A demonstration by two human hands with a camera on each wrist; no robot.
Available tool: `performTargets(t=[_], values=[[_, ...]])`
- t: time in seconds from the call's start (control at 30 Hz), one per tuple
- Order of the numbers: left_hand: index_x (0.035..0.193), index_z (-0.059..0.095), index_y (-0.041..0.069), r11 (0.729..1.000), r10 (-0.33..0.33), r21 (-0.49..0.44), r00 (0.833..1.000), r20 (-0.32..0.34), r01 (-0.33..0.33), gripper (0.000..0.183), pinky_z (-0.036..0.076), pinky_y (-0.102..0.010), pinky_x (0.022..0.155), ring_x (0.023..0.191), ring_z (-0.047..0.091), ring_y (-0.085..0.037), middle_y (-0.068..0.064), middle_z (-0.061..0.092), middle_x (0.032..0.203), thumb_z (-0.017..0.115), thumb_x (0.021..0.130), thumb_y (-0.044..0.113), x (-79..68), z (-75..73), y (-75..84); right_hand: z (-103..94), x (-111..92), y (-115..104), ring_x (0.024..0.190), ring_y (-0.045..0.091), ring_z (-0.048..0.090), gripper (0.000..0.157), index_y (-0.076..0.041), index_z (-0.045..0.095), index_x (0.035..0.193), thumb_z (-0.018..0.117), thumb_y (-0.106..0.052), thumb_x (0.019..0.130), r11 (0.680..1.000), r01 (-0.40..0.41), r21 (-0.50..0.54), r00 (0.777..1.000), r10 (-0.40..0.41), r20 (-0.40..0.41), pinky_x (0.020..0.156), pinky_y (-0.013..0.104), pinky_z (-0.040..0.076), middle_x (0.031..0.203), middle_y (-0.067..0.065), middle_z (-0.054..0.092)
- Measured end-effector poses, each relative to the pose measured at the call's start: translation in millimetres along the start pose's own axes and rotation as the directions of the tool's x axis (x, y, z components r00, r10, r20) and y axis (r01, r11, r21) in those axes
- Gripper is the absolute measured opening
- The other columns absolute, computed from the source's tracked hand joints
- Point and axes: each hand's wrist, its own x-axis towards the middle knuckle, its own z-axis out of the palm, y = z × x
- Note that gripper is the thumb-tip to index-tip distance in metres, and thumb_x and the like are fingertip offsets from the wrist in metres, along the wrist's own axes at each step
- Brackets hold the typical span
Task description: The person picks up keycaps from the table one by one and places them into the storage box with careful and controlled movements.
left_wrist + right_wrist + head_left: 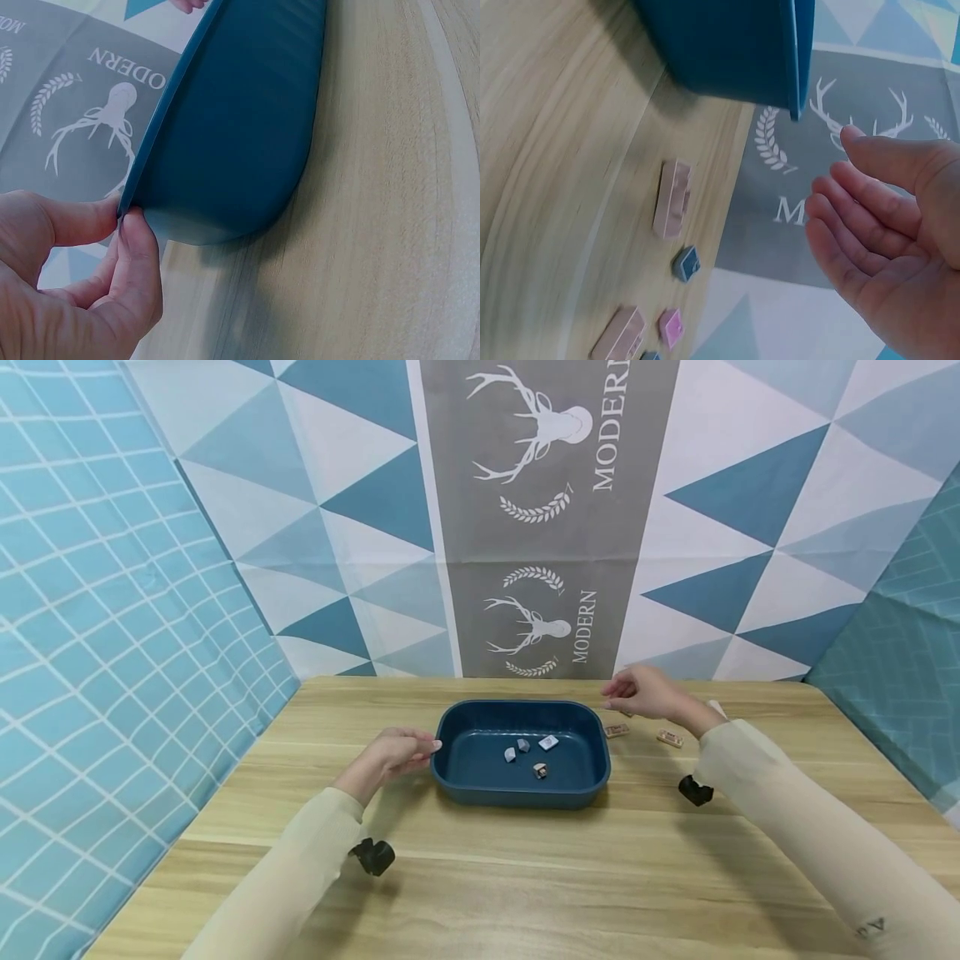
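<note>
A dark blue rectangular basin (pixel 517 797) stands on the wooden table. My left hand (pixel 397 750) pinches its left rim; in the left wrist view thumb and fingers meet over the edge of the basin (pixel 232 112). Inside lie several small pieces, among them a white tile (pixel 548 742) and a tan piece (pixel 540 770). Just past the basin's right end, my right hand (pixel 645 691) hovers with loosely bent fingers and nothing between them. Below it in the right wrist view are a long pink block (pixel 673 199), a small blue piece (pixel 686 262) and a small pink piece (pixel 671 327).
Another long pinkish block (pixel 670 739) lies right of the basin, under my right forearm. Patterned cloth (pixel 532 527) hangs along the table's back edge, and a blue checked cloth (pixel 112 610) covers the left side. A black wrist mount (pixel 696 790) hangs below my right sleeve.
</note>
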Motion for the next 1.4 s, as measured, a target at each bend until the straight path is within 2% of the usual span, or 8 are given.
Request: performTargets(t=[0.4, 0.6, 0.83, 1.0, 1.13, 1.4], values=[[0.125, 0.055, -0.006, 1.000, 0.020, -0.005, 1.000, 0.001, -0.020, 0.037, 0.055, -0.014, 0.071, 0.079, 0.058, -0.006, -0.003, 0.060, 0.098, 0.062, 0.093, 0.010, 0.7, -1.1, -0.5, -7.1, -21.0, 26.1, 0.079, 0.025, 0.068, 0.019, 0.009, 0.067, 0.100, 0.066, -0.006, 0.089, 1.000, -0.004, -0.023, 1.000, 0.004, -0.021, 0.073, 0.039, 0.059, 0.092, 0.022, 0.071], [0.125, 0.055, -0.007, 1.000, 0.023, -0.004, 1.000, 0.006, -0.023, 0.036, 0.056, -0.017, 0.075, 0.080, 0.057, -0.007, -0.003, 0.058, 0.099, 0.061, 0.093, 0.010, 0.2, -0.7, -2.0, -11.7, -30.8, 36.8, 0.079, 0.023, 0.067, 0.018, 0.006, 0.068, 0.099, 0.066, -0.008, 0.089, 0.999, -0.018, -0.038, 0.999, 0.017, -0.030, 0.072, 0.039, 0.059, 0.091, 0.019, 0.071], [0.124, 0.056, -0.006, 1.000, 0.014, -0.010, 1.000, -0.002, -0.014, 0.035, 0.056, -0.016, 0.074, 0.078, 0.059, -0.007, -0.004, 0.061, 0.097, 0.062, 0.093, 0.010, 0.8, 0.7, -4.3, -11.9, -43.2, 47.6, 0.078, 0.016, 0.066, 0.018, 0.004, 0.070, 0.100, 0.067, -0.010, 0.089, 0.997, -0.068, -0.040, 0.998, 0.068, -0.009, 0.069, 0.030, 0.058, 0.091, 0.014, 0.072], [0.124, 0.056, -0.005, 1.000, 0.013, -0.001, 1.000, -0.008, -0.013, 0.036, 0.056, -0.016, 0.072, 0.078, 0.059, -0.008, -0.004, 0.062, 0.097, 0.062, 0.093, 0.011, 0.6, 1.2, -4.3, -13.3, -49.9, 54.4, 0.079, 0.016, 0.066, 0.018, 0.003, 0.070, 0.101, 0.068, -0.010, 0.088, 0.997, -0.068, -0.046, 0.997, 0.067, -0.024, 0.067, 0.023, 0.055, 0.092, 0.014, 0.072], [0.124, 0.056, -0.005, 1.000, 0.008, 0.003, 1.000, -0.009, -0.008, 0.035, 0.055, -0.016, 0.071, 0.078, 0.058, -0.008, -0.004, 0.061, 0.097, 0.062, 0.093, 0.011, 0.1, 1.3, -4.0, -15.8, -53.6, 58.6, 0.077, 0.016, 0.065, 0.019, 0.005, 0.070, 0.100, 0.068, -0.010, 0.088, 0.996, -0.074, -0.056, 0.997, 0.072, -0.037, 0.066, 0.023, 0.055, 0.090, 0.016, 0.072], [0.124, 0.056, -0.004, 1.000, 0.004, 0.005, 1.000, -0.020, -0.004, 0.034, 0.055, -0.015, 0.070, 0.079, 0.058, -0.008, -0.004, 0.061, 0.097, 0.061, 0.094, 0.012, 0.8, 0.4, -3.4, -21.7, -60.0, 67.4, 0.072, 0.014, 0.060, 0.021, 0.005, 0.069, 0.095, 0.067, -0.015, 0.089, 0.976, -0.207, -0.063, 0.977, 0.203, -0.066, 0.059, 0.027, 0.048, 0.084, 0.014, 0.070]])
